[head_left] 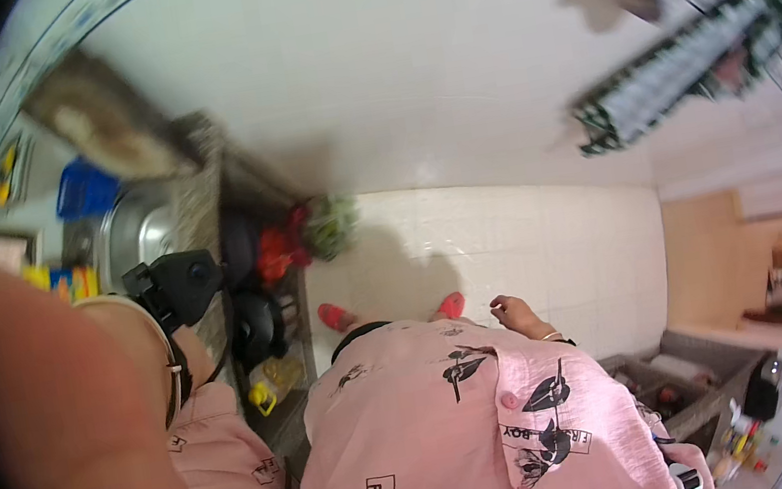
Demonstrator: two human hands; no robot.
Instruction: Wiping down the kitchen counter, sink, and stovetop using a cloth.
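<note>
My left arm is bent up close to the camera, and its blurred skin (86,434) fills the lower left. Its fingers cannot be seen. A black camera mount (177,284) and a pale band sit around the wrist. My right hand (515,314) hangs low beside my pink printed shirt (415,408), fingers loosely curled and apart, holding nothing. Below it is the tiled floor (560,257), where my red slippers (452,305) stand.
A steel sink (154,230) with a blue plastic basket (85,188) beside it is set in the left counter. Leafy vegetables (330,227), a red bag (274,254) and an oil bottle (278,379) are low by it. A green-edged bundle (683,68) hangs upper right.
</note>
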